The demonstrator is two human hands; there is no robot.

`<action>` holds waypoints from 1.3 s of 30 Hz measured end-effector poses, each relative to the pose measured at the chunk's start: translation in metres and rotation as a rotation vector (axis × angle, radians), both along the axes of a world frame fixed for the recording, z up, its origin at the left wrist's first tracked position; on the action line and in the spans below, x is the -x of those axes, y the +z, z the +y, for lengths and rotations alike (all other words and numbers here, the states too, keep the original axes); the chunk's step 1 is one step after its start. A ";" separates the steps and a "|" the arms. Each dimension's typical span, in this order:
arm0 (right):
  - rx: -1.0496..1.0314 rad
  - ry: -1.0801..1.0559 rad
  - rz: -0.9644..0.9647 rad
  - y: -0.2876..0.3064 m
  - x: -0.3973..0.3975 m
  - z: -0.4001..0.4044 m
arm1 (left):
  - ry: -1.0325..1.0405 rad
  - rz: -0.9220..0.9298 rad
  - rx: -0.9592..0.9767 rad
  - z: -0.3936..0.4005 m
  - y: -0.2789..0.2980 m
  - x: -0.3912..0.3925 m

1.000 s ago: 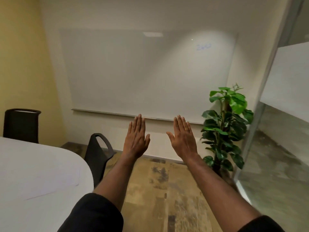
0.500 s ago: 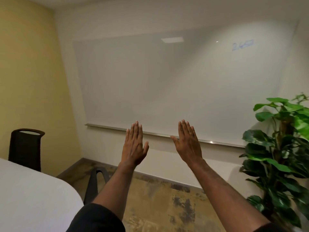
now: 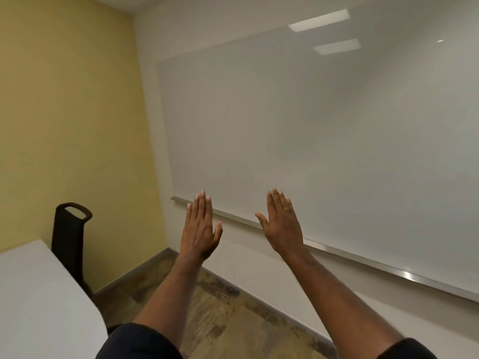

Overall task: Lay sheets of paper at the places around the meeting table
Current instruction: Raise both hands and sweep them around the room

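Both arms reach forward and up, dark sleeves pushed to the elbows. The left hand [image 3: 200, 229] and right hand [image 3: 282, 224] are spread flat, fingers straight and together, backs to the camera, apart, holding nothing

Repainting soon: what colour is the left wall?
Yellow wall, shown best in the head view.

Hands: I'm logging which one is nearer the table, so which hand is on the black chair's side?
The left hand, raised flat and empty, is on the side of the black chair and white table; the right hand is before the whiteboard.
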State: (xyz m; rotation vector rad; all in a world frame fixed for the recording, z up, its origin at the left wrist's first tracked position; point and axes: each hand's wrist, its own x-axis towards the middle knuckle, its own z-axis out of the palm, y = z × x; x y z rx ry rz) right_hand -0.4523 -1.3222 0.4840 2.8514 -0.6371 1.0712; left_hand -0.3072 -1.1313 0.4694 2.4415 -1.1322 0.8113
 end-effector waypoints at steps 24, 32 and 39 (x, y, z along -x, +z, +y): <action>0.114 0.537 0.089 0.006 -0.672 0.001 | 0.566 0.084 0.016 0.055 -0.022 -0.559; 0.077 0.802 0.134 -0.015 -0.901 0.103 | 0.837 0.154 0.021 0.152 -0.037 -0.709; 0.134 1.094 0.126 -0.020 -1.029 0.216 | 1.038 0.146 0.130 0.240 -0.040 -0.786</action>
